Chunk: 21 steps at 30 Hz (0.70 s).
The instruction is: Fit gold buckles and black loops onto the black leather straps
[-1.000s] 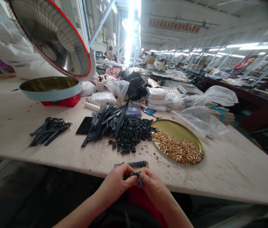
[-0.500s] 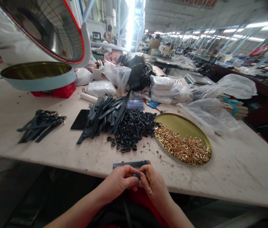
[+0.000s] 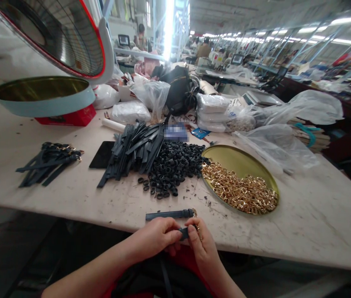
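Preferably, the dark strap [image 3: 183,234] between both hands, by the near edge of the table [image 3: 312,215], should be untwisted, as the left hand [image 3: 157,238] and right hand [image 3: 203,245] pinch it beside the gold metal piece [image 3: 199,232].

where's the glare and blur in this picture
In the head view, the light strip glares white and the gold metal pieces glint; in that same view, the far workshop looks soft, the dark strap between the hands lacks fine detail.
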Each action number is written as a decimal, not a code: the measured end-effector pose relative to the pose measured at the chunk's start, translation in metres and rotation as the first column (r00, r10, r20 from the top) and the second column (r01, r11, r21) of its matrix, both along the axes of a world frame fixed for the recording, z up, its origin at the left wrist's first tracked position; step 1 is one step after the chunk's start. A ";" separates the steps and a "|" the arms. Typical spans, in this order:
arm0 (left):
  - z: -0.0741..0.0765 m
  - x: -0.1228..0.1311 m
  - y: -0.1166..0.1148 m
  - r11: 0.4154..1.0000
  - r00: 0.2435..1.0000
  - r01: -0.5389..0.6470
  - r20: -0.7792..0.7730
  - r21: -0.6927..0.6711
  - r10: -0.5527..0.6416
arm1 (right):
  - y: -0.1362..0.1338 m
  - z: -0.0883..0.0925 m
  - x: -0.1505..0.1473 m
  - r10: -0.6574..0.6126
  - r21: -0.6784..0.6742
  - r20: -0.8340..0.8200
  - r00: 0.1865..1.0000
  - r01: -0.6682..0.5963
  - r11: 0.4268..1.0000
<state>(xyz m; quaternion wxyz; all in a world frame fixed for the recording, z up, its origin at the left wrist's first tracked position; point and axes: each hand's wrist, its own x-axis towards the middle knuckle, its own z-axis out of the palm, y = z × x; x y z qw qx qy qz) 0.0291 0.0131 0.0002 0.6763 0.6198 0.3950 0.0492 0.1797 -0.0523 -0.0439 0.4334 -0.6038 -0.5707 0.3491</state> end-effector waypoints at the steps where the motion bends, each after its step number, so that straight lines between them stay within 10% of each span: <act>1: 0.001 -0.001 0.000 0.998 0.998 0.047 -0.040 0.036 -0.046 | -0.001 -0.001 -0.001 -0.010 0.016 0.015 1.000 0.010 1.000; 21: 0.017 -0.003 -0.033 0.981 0.987 0.162 -0.012 0.102 -0.162 | -0.033 0.006 -0.006 -0.020 0.180 0.218 0.976 -0.020 0.983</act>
